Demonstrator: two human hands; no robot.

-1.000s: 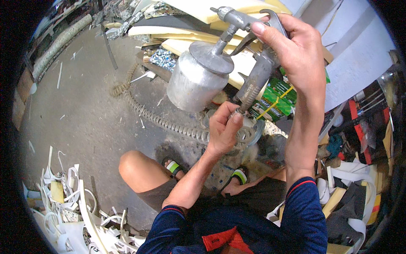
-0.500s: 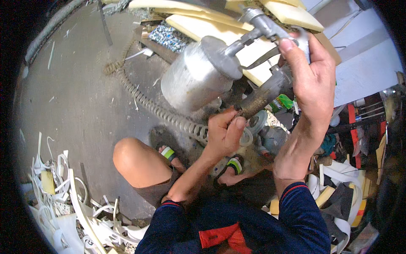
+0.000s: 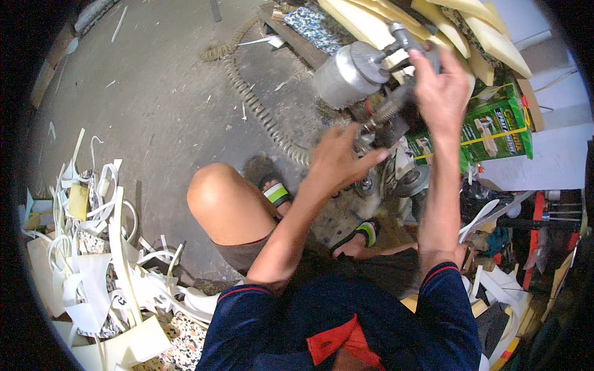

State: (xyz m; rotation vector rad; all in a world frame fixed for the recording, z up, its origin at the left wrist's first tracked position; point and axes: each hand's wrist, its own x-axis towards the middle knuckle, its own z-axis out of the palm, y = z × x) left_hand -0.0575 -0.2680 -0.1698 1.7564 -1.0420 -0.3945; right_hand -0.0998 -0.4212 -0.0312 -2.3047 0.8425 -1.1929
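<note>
A spray gun with a round silver metal cup (image 3: 349, 77) is held up at the upper middle, tilted to the left. My right hand (image 3: 444, 86) is closed around its upper part, thumb in front; the fingers are slightly blurred. Below the cup, the lower end of the gun (image 3: 388, 111) points down toward my left hand. My left hand (image 3: 334, 157) has its thumb stretched out to the right and its fingers apart, close to that lower end; whether the fingertips touch it I cannot tell. A coiled air hose (image 3: 253, 102) runs over the floor and passes behind my left hand.
Yellowish foam slabs (image 3: 495, 37) are piled at the upper right, above a green box (image 3: 498, 127) with a yellow strap. White strips and foam offcuts (image 3: 117, 247) heap up at the lower left. A caster wheel (image 3: 413, 180) lies near my right forearm.
The spray gun has moved away from me and slightly right with my right hand. My left hand has let go of its lower end and spread its fingers. The view has shifted too.
</note>
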